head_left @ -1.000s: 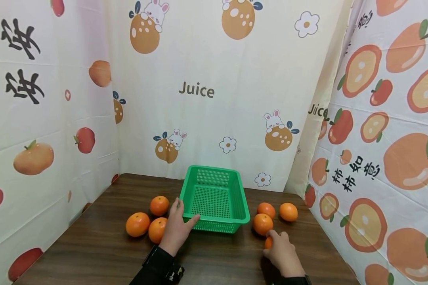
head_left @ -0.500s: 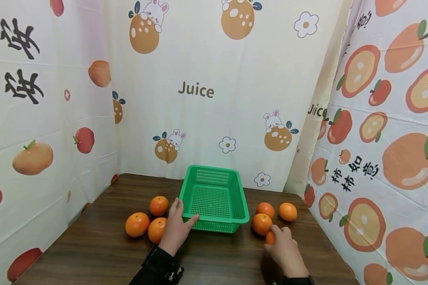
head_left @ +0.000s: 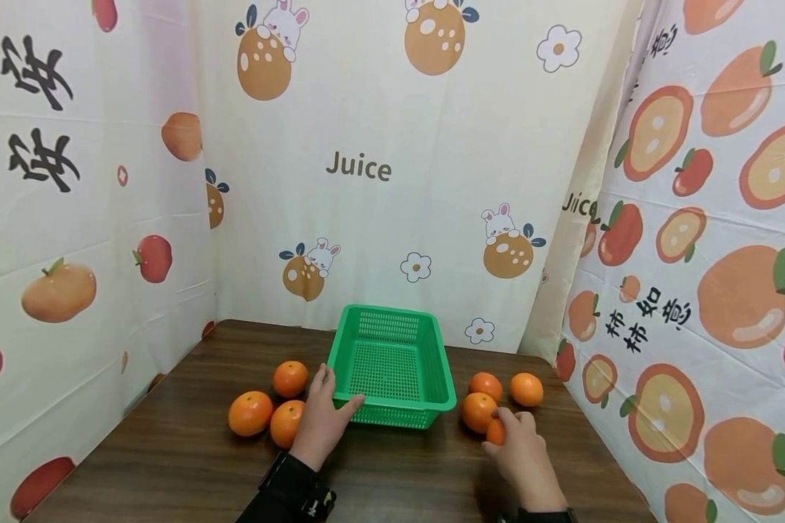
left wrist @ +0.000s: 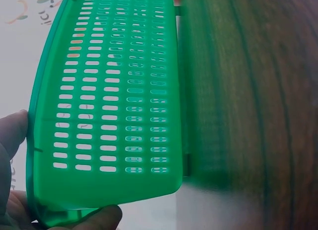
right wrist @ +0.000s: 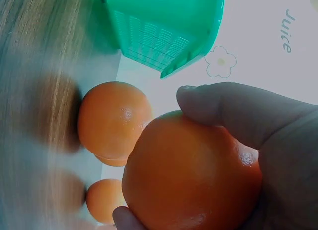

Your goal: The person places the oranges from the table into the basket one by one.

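A green slotted plastic basket (head_left: 392, 363) (left wrist: 107, 111) (right wrist: 164, 26) stands in the middle of the brown table (head_left: 190, 457), nothing inside it. My left hand (head_left: 323, 421) grips its front left corner, thumb on the front rim. My right hand (head_left: 520, 450) holds an orange (head_left: 495, 431) (right wrist: 191, 175) just right of the basket. It is lifted close beside another orange (head_left: 477, 410) (right wrist: 114, 121). Two more oranges (head_left: 485, 383) (head_left: 527, 388) lie behind it. Three oranges (head_left: 291, 378) (head_left: 251, 412) (head_left: 286, 423) sit left of the basket by my left hand.
Fruit-printed cloth walls (head_left: 379, 167) enclose the table at the back, left and right. Bare tabletop lies in front of the basket between my two arms.
My right hand has moved forward and slightly up with its orange, closing on the nearest orange. The left hand and basket have stayed put.
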`<state>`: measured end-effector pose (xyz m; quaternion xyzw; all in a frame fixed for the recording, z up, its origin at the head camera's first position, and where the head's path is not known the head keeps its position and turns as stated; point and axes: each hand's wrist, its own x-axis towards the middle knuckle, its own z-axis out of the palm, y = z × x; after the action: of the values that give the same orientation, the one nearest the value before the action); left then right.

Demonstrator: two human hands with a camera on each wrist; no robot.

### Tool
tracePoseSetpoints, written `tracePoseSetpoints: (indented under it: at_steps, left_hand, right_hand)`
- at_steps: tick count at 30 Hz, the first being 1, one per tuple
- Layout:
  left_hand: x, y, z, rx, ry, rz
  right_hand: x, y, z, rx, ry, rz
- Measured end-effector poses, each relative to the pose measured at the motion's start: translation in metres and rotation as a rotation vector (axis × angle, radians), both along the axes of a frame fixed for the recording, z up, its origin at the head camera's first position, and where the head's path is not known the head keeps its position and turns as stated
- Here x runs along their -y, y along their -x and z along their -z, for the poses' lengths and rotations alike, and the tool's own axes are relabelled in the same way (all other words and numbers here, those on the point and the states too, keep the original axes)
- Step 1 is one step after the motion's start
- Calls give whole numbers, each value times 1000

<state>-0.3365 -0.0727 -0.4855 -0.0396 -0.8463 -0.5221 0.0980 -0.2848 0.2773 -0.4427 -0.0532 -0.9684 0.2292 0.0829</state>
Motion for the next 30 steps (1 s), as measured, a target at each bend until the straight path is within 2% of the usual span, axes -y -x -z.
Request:
tracePoseSetpoints:
  at_steps: [7,30]
  left_hand:
    - [0,1,1,-1,-1,-2]
    - [0,0,2,-3,-11,6]
  right_hand:
    - [2,-3,2,-92,-10,-19]
    - [23,0,-10,-202,35,-9]
